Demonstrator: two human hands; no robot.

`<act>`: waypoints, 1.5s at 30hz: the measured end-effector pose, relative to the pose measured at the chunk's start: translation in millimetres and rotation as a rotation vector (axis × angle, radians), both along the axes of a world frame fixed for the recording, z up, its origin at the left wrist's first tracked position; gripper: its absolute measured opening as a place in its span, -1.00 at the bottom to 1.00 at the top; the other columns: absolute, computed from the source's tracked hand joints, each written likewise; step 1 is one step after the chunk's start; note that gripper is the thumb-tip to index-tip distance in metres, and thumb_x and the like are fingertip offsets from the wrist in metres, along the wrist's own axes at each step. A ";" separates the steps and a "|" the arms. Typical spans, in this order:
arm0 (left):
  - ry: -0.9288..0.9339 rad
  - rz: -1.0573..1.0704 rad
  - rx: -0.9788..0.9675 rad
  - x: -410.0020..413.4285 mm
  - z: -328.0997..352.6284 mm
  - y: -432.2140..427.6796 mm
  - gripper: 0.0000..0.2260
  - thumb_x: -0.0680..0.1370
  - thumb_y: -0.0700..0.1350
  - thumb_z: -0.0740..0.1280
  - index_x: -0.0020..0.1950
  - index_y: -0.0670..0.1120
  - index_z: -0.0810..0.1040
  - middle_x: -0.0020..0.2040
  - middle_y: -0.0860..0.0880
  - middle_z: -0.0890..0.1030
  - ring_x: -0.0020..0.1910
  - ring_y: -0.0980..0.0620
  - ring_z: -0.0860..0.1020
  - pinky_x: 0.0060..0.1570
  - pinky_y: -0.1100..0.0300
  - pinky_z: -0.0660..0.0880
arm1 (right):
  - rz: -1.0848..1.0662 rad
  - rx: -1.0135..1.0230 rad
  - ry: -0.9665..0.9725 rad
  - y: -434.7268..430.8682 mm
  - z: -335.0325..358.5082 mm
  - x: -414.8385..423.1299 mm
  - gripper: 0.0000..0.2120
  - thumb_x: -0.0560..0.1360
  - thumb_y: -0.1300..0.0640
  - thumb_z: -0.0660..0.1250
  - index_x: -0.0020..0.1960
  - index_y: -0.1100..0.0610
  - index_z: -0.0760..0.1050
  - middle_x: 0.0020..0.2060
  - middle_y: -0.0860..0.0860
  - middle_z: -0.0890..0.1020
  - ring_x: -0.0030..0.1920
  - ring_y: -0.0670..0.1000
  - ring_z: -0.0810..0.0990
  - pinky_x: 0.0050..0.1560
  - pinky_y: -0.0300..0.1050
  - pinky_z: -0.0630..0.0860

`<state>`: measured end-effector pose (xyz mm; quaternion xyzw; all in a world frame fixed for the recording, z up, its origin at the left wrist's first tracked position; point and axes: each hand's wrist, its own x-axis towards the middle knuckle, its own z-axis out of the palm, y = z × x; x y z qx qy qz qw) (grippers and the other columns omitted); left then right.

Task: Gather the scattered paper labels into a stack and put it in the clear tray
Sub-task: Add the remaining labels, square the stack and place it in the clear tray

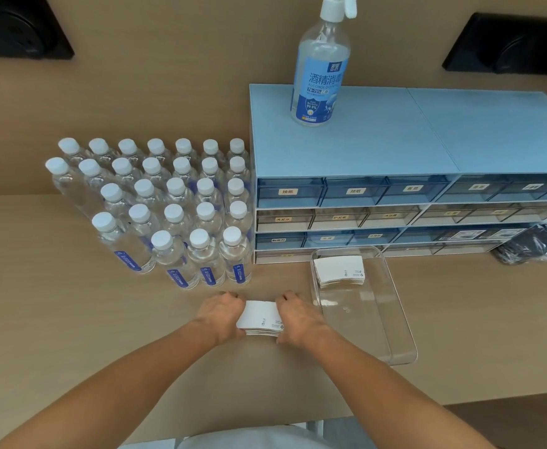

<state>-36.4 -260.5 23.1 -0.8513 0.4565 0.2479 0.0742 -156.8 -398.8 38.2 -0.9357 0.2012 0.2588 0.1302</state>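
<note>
Single head-worn wide-angle view, looking forward and down over the desk (71, 335) from close above; forearms reaching out from the bottom edge, wall across the top.

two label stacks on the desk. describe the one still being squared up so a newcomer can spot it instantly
Start at the blue drawer cabinet at the back right, then drop to the clear tray in front of it. Just left of the tray, on the bare desk, lies the label stack, pinched between the left hand and right hand. The other stack lies untouched inside the tray.
</note>
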 end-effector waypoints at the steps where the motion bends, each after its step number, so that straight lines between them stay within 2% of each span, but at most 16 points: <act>1: 0.009 0.007 0.003 -1.4 -1.9 -1.3 -0.45 0.40 0.11 0.45 0.30 -0.08 0.42 0.20 -0.08 0.54 0.21 -0.11 0.49 0.11 0.05 0.49 | -0.004 0.000 0.002 1.5 -3.0 0.2 -0.28 0.31 0.01 0.57 0.36 0.15 0.35 0.29 0.07 0.40 0.34 0.12 0.35 0.25 0.05 0.49; 6: 0.055 0.054 -0.009 -10.4 -10.6 -6.2 -0.45 0.40 0.00 0.50 0.29 -0.14 0.40 0.22 -0.14 0.53 0.23 -0.15 0.48 0.13 0.05 0.46 | -0.031 0.008 -0.024 4.9 -15.5 -1.0 -0.35 0.34 0.12 0.54 0.35 0.17 0.35 0.28 0.09 0.42 0.33 0.12 0.36 0.26 0.03 0.47; 13: 0.091 0.125 -0.084 -13.7 -14.3 -6.6 -0.58 0.39 -0.08 0.46 0.20 -0.12 0.45 0.17 -0.13 0.56 0.18 -0.14 0.52 0.07 0.08 0.47 | -0.084 0.054 -0.062 3.4 -24.2 2.1 -0.43 0.37 0.26 0.47 0.34 0.20 0.37 0.27 0.14 0.44 0.34 0.14 0.37 0.31 -0.04 0.42; 18: 0.114 0.099 -0.075 -7.6 -10.9 -9.1 -0.51 0.34 -0.05 0.52 0.21 -0.09 0.46 0.18 -0.09 0.55 0.17 -0.13 0.54 0.08 0.08 0.49 | -0.094 0.051 -0.074 10.6 -26.3 -2.0 -0.40 0.36 0.29 0.45 0.35 0.21 0.33 0.29 0.13 0.40 0.35 0.13 0.32 0.33 -0.05 0.41; 22: 0.114 0.073 -0.062 -8.0 -10.3 -11.2 -0.48 0.38 -0.05 0.50 0.27 -0.12 0.41 0.23 -0.11 0.48 0.21 -0.12 0.49 0.12 0.07 0.49 | -0.115 0.041 -0.084 13.3 -25.0 -4.3 -0.42 0.39 0.33 0.41 0.36 0.20 0.32 0.30 0.12 0.38 0.37 0.12 0.29 0.32 -0.02 0.43; 27: 0.118 0.105 -0.069 -14.6 -11.0 -9.7 -0.51 0.44 -0.07 0.45 0.30 -0.13 0.37 0.25 -0.13 0.46 0.24 -0.13 0.46 0.17 0.06 0.49 | -0.106 0.031 -0.093 7.4 -22.7 -3.1 -0.41 0.40 0.32 0.42 0.37 0.20 0.30 0.32 0.12 0.39 0.38 0.13 0.29 0.34 -0.05 0.37; 31: 0.119 0.131 -0.070 -19.4 -11.5 -10.5 -0.54 0.46 -0.17 0.42 0.31 -0.16 0.35 0.28 -0.15 0.43 0.28 -0.13 0.43 0.21 0.05 0.47 | -0.097 0.030 -0.087 6.4 -24.0 -2.6 -0.42 0.41 0.31 0.44 0.37 0.22 0.31 0.32 0.13 0.39 0.38 0.12 0.30 0.35 -0.06 0.37; 34: 0.130 0.175 -0.080 -21.4 -12.3 -12.4 -0.60 0.47 -0.23 0.39 0.28 -0.17 0.39 0.26 -0.16 0.43 0.25 -0.13 0.45 0.17 0.06 0.48 | -0.089 0.037 -0.083 4.4 -23.5 -0.8 -0.45 0.41 0.30 0.43 0.35 0.22 0.33 0.30 0.14 0.41 0.37 0.12 0.32 0.32 -0.05 0.40; 40: 0.175 0.197 -0.095 -16.1 -12.3 -11.9 -0.58 0.39 -0.14 0.49 0.19 -0.14 0.47 0.18 -0.11 0.45 0.14 -0.10 0.52 0.07 0.10 0.52 | -0.071 0.030 -0.079 3.3 -25.6 -2.2 -0.43 0.38 0.27 0.45 0.34 0.22 0.35 0.28 0.13 0.42 0.37 0.12 0.33 0.33 -0.06 0.41; 45: 0.181 0.167 -0.068 -14.5 -13.5 -9.7 -0.52 0.34 -0.09 0.52 0.20 -0.12 0.47 0.16 -0.08 0.44 0.12 -0.09 0.52 0.00 0.10 0.54 | -0.050 0.023 -0.079 2.3 -26.1 -2.5 -0.44 0.38 0.24 0.46 0.33 0.22 0.37 0.27 0.13 0.43 0.36 0.12 0.34 0.33 -0.06 0.41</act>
